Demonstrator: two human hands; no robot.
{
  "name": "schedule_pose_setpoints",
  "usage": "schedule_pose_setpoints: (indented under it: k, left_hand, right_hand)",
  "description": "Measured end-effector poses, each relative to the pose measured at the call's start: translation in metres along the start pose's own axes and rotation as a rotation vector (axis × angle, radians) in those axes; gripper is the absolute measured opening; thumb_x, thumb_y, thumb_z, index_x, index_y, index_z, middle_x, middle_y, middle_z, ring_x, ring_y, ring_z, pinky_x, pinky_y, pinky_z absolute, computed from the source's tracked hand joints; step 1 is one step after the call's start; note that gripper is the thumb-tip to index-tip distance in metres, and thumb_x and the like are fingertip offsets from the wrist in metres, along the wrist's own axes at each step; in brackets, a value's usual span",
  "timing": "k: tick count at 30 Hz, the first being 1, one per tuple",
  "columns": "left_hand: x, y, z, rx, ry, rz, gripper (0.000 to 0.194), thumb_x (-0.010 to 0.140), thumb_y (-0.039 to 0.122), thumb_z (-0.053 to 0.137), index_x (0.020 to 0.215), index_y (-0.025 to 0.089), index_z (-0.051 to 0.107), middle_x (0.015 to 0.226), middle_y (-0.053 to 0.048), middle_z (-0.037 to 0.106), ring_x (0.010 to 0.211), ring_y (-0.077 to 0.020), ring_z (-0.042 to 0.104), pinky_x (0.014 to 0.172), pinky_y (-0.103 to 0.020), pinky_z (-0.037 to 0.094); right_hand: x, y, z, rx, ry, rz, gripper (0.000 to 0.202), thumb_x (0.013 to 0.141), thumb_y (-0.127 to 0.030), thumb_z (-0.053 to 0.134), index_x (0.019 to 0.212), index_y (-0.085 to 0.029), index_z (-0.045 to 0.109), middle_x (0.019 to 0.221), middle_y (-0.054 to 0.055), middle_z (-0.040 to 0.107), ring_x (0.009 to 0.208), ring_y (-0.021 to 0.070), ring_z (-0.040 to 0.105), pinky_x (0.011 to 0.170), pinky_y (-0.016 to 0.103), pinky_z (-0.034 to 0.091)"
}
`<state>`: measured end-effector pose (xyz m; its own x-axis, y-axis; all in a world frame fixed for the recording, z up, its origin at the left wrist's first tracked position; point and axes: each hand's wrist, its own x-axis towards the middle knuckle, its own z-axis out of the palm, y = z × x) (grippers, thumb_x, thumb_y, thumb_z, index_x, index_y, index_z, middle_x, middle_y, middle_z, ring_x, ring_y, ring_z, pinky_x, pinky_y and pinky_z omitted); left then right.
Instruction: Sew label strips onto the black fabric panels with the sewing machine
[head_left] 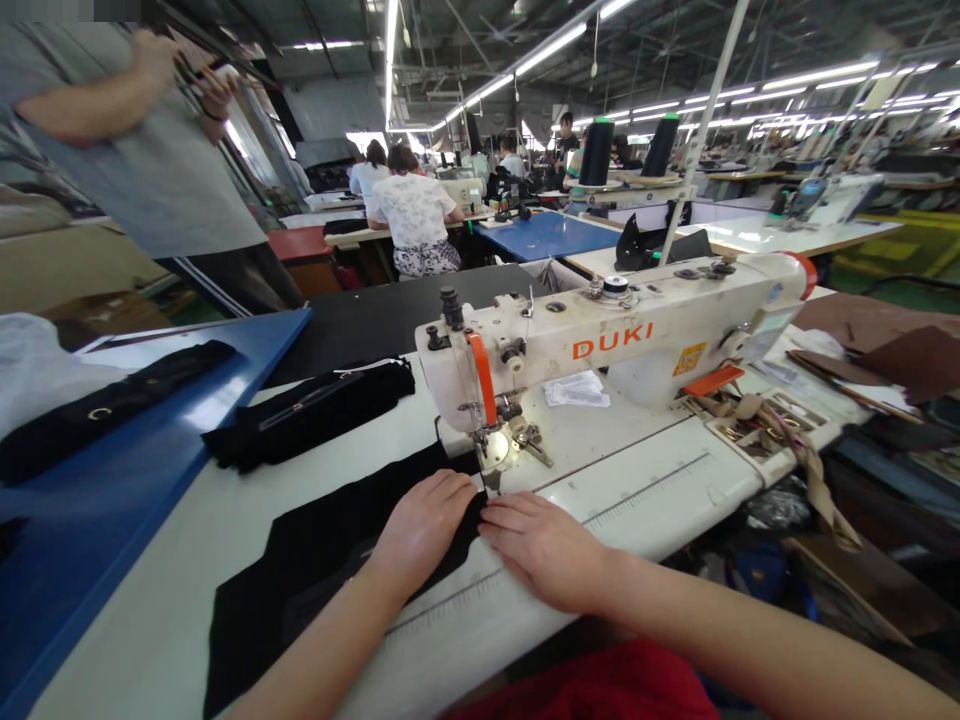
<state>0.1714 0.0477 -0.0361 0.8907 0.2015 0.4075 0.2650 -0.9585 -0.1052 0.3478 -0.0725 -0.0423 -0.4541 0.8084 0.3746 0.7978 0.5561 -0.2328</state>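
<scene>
A piece of black fabric (300, 550) lies across the white sewing table, its far end reaching the presser foot area of a white sewing machine (540, 345) marked DUKI. My left hand (427, 525) rests on top of this fabric, fingers together and bent against it near the needle plate (495, 450). At the fabric's near right edge, my right hand (544, 550) holds it with closed fingertips, the thumb hidden underneath. Both hands are just in front of the needle area, almost touching each other. An orange guard (481, 380) hangs before the needle bar.
Left of the machine lies a black sewn piece with a zipper (315, 405); another black piece (112, 400) lies on a blue board (150, 500). A parts tray (765, 430) with straps sits at right. A person (142, 150) stands at left; others sit at machines behind.
</scene>
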Motion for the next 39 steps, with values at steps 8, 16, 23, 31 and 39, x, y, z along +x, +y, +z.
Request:
schedule_pose_setpoints:
  k: [8,16,23,31,39]
  left_hand:
    - [0.0,-0.001,0.001,-0.004,0.009,0.011,0.026,0.091,0.005,0.04,0.097,0.012,0.065,0.095,-0.008,0.068,0.091,-0.0203,0.063,0.086,-0.036,0.055]
    - [0.002,0.002,-0.001,-0.013,0.018,-0.011,0.025,0.091,0.005,0.041,0.093,0.013,0.065,0.092,-0.008,0.068,0.087,-0.0203,0.063,0.081,-0.035,0.055]
    - [-0.003,0.01,-0.001,-0.04,0.026,-0.094,0.03,0.094,0.012,0.038,0.101,0.011,0.067,0.099,-0.011,0.068,0.094,-0.0218,0.062,0.084,-0.037,0.055]
    - [-0.015,0.02,-0.004,-0.062,-0.073,-0.223,0.036,0.094,0.027,0.044,0.122,0.012,0.061,0.123,-0.012,0.064,0.113,-0.0242,0.059,0.097,-0.042,0.051]
    - [-0.003,0.013,0.002,-0.061,-0.12,-0.21,0.038,0.094,0.026,0.044,0.126,0.012,0.058,0.128,-0.013,0.062,0.119,-0.0243,0.056,0.1,-0.043,0.048]
  right_hand:
    - [0.0,0.0,-0.001,0.0,-0.015,0.004,0.028,0.094,-0.016,0.049,0.118,-0.009,0.06,0.124,0.012,0.06,0.117,0.0231,0.049,0.104,0.036,0.039]
    - [0.003,0.005,-0.002,0.042,0.017,0.006,0.024,0.094,-0.015,0.048,0.111,-0.011,0.063,0.116,0.01,0.063,0.109,0.0209,0.052,0.099,0.034,0.041]
    - [0.03,0.034,-0.008,-0.081,-0.026,0.087,0.018,0.094,-0.018,0.051,0.105,-0.014,0.064,0.091,0.008,0.063,0.091,0.0206,0.052,0.085,0.033,0.043]
    - [0.036,0.043,-0.003,-0.185,-0.083,0.035,0.014,0.094,-0.018,0.052,0.097,-0.014,0.065,0.089,0.007,0.059,0.089,0.0209,0.049,0.083,0.033,0.041]
    - [0.04,0.054,-0.006,-0.207,-0.054,0.011,0.014,0.093,-0.016,0.052,0.093,-0.013,0.066,0.087,0.007,0.06,0.089,0.0212,0.051,0.083,0.033,0.042]
